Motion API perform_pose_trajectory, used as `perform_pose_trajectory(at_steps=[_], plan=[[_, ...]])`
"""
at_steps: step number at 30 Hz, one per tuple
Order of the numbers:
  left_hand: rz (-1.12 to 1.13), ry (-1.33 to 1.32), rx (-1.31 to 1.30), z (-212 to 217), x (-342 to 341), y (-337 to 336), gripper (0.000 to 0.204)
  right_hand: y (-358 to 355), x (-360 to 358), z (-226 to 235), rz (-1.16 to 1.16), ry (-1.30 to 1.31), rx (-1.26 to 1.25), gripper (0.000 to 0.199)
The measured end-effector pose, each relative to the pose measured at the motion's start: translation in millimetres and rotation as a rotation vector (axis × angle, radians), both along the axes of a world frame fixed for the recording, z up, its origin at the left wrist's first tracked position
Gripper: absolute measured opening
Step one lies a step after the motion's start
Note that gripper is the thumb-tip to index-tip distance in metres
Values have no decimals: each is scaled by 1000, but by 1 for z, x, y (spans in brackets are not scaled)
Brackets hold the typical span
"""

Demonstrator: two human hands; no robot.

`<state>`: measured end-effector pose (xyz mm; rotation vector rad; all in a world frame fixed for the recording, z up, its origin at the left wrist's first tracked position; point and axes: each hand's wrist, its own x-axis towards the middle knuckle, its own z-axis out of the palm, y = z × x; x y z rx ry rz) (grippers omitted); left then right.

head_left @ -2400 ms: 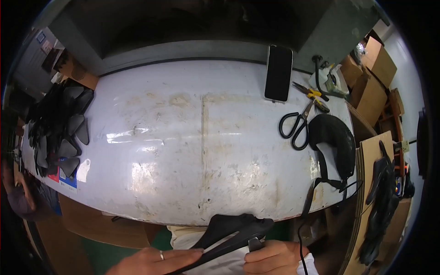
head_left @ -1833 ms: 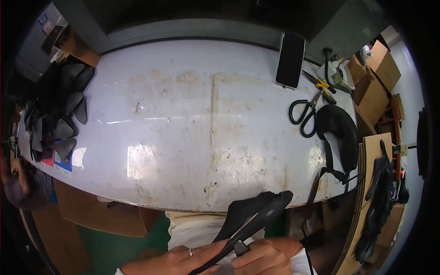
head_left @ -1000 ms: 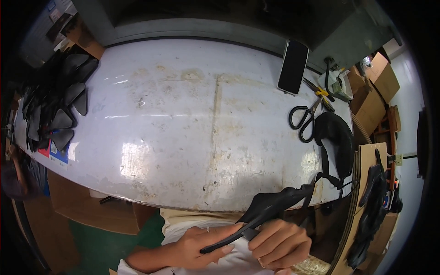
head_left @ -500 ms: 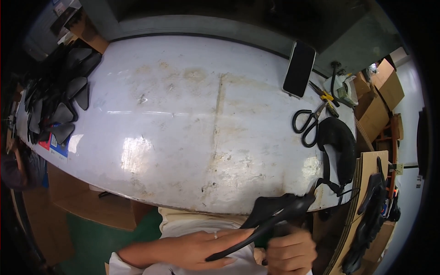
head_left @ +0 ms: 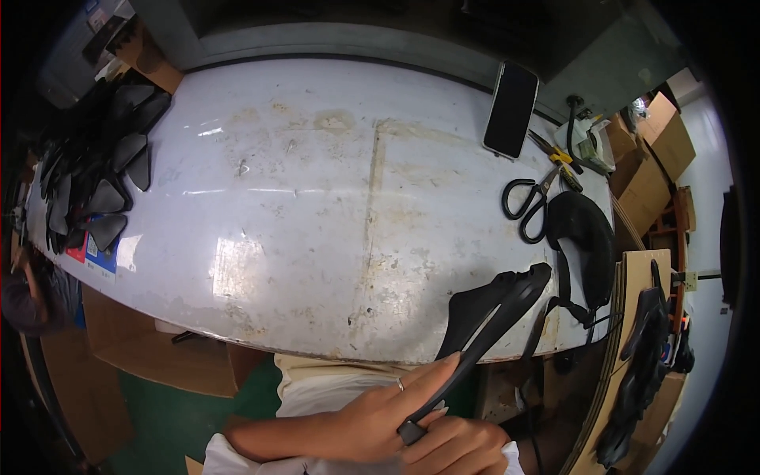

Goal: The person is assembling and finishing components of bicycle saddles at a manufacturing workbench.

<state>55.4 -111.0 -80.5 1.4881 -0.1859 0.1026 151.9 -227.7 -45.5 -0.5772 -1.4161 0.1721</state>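
Note:
A black, forked piece (head_left: 505, 317) with a long slot between its two limbs slants up over the table's front edge. My left hand (head_left: 388, 416), with a ring on one finger, is closed on its lower part, and the index finger lies along it. Close against the piece's lower end is my right hand (head_left: 455, 447), its fingers curled. What those fingers hold, if anything, is hidden. Just right of the piece, a black curved padded item (head_left: 590, 237) with straps lies on the white table (head_left: 301, 237).
Black-handled scissors (head_left: 532, 207), yellow-handled pliers (head_left: 559, 157) and a phone (head_left: 511, 111) lie at the right. A pile of black flat pieces (head_left: 87, 158) covers the left end. Cardboard boxes (head_left: 158, 348) stand below the table, and another person (head_left: 32, 297) is at far left.
The forked piece has swung upward and now stands more upright over the table edge. My right hand has moved left, close to my left hand.

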Motion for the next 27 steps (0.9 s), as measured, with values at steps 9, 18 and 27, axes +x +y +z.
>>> perform_pose_trajectory(at_steps=[9,18,27], plan=[[-91,2,-19,3,1,7,92,-7,-1,3,122,396,-98,17],[-162,375,-400,21,-4,11,75,-6,20,1,255,316,-21,22],[57,85,-26,38,-33,69,42,-38,18,6,15,282,17,28]])
